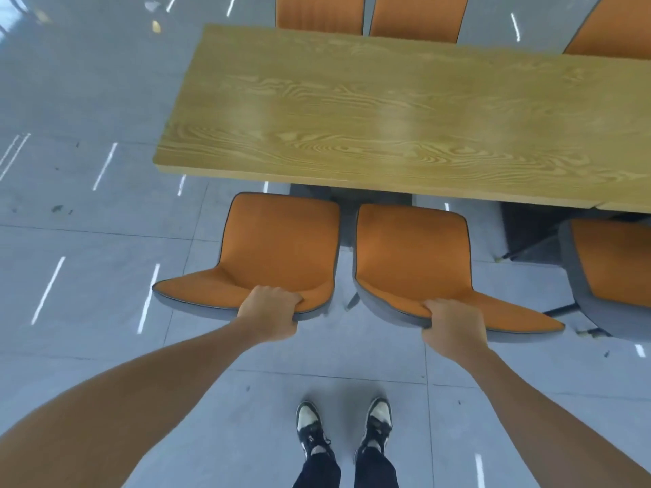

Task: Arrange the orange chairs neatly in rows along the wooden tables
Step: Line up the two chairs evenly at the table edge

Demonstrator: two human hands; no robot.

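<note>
Two orange chairs with grey shells stand side by side at the near edge of the wooden table [405, 110]. My left hand [269, 313] grips the top of the backrest of the left chair [278, 241]. The top of the right chair's [412, 255] backrest is gripped by my right hand [454, 329]. Both seats point toward the table, their front edges just at its near edge. A third orange chair [613, 269] stands further right on the same side, partly cut off by the frame.
Three more orange chair backs [318, 12] [419, 15] [613, 29] show along the table's far side. A grey tiled floor [88, 241] spreads to the left and behind me. My two feet [345, 427] stand just behind the chairs.
</note>
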